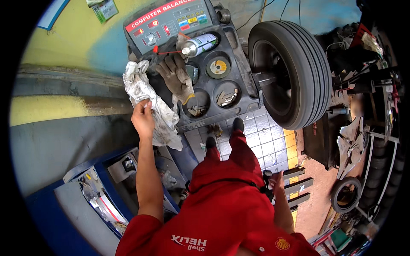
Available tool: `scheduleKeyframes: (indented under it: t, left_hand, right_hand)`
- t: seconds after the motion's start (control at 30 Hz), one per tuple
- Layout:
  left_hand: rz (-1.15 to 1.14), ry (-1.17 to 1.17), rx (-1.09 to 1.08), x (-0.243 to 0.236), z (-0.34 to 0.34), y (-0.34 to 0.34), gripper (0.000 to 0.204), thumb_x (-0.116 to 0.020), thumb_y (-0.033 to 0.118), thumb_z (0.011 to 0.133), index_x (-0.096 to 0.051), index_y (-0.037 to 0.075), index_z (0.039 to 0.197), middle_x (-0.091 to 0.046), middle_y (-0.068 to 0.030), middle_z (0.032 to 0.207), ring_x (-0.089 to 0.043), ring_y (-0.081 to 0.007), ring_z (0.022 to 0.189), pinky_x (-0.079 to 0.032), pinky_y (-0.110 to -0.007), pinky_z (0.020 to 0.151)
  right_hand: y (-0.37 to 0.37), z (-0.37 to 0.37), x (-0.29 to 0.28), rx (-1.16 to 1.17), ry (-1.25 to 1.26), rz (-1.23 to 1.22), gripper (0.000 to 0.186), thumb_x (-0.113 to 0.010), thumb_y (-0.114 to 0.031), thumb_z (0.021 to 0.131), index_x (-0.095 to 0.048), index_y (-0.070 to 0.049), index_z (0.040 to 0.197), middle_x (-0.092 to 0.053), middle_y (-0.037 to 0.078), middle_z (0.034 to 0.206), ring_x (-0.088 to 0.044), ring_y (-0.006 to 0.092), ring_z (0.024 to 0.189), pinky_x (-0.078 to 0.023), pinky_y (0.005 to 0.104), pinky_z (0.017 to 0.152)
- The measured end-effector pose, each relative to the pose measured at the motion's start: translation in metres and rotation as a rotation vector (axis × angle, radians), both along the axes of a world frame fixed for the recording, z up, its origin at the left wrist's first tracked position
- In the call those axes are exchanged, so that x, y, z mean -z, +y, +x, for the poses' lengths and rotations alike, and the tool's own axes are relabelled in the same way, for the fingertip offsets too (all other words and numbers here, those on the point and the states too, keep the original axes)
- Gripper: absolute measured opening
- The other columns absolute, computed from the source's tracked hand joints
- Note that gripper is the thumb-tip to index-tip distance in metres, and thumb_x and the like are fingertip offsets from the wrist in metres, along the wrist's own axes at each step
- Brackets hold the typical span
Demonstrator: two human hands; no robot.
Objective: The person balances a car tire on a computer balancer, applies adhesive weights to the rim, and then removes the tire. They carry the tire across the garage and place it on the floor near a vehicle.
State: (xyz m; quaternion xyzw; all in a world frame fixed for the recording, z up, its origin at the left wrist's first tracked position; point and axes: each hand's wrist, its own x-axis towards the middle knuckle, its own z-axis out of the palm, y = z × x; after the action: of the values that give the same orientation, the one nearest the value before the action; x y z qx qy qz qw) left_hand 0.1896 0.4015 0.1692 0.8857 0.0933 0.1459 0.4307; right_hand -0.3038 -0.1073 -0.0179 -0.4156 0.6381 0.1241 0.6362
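Note:
My left hand [144, 120] pinches the edge of a crumpled, stained white cloth [164, 123], which hangs over the left side of a wheel balancer's black tray top [213, 116]. By my right hip, my right hand [276, 182] is beside a dark object [267, 181] at my waist; its fingers are mostly hidden. Grey-brown work gloves [175, 77] lie on the tray next to the cloth. A spray can [200, 45] with a red straw rests on its side behind them. To the right, a tyre on its rim [311, 72] stands upright on the balancer's shaft.
The balancer's control panel [171, 25] has lit red digits. Round tray wells hold small metal weights [227, 97] and a round tin [218, 67]. A blue cabinet [70, 207] with cluttered shelves is at lower left. Dark bars [297, 187] lie on the floor at right, near another tyre [346, 195].

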Motion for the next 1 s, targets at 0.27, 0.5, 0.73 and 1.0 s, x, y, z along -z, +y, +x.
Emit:
scheduleKeyframes:
  t: [0.27,0.5,0.73,1.0]
  left_hand:
    - [0.119,0.03,-0.23,-0.004,-0.005,-0.01,0.036,-0.086,0.022,0.088,-0.057,0.001,0.081,-0.061,-0.0074,0.065,-0.056,-0.0167,0.059,-0.049,-0.036,0.062]
    - [0.206,0.017,-0.11,-0.047,-0.063,-0.037,0.033,-0.078,0.019,0.095,-0.065,0.001,0.12,-0.066,-0.0093,0.101,-0.063,-0.0192,0.078,-0.053,-0.034,0.069]
    - [0.322,0.072,0.091,-0.062,-0.14,-0.038,0.023,-0.078,-0.002,0.084,-0.069,0.004,0.104,-0.067,-0.0127,0.104,-0.068,-0.0298,0.089,-0.055,-0.039,0.076]
    - [0.262,-0.04,0.123,-0.097,-0.177,-0.054,0.017,-0.073,0.021,0.096,-0.077,0.009,0.109,-0.075,-0.012,0.095,-0.073,-0.0324,0.085,-0.059,-0.041,0.075]
  right_hand:
    - [-0.118,0.14,-0.001,-0.409,0.041,-0.034,0.094,-0.04,-0.083,0.097,-0.055,-0.002,0.143,-0.068,0.015,0.13,-0.069,0.0267,0.104,-0.057,0.0406,0.084]
    - [-0.208,0.155,0.02,-0.061,-0.017,-0.231,0.08,-0.049,-0.08,0.096,-0.061,-0.005,0.122,-0.068,0.01,0.106,-0.066,0.0243,0.086,-0.057,0.0394,0.075]
    - [-0.36,0.285,-0.11,0.152,-0.397,-1.176,0.065,-0.04,-0.057,0.108,-0.067,-0.002,0.087,-0.067,0.012,0.077,-0.062,0.0229,0.071,-0.051,0.0418,0.065]
    - [-0.143,0.442,-0.332,-0.018,-0.948,-1.2,0.058,-0.033,-0.034,0.112,-0.06,0.013,0.135,-0.068,0.026,0.13,-0.068,0.0348,0.119,-0.053,0.0424,0.105]
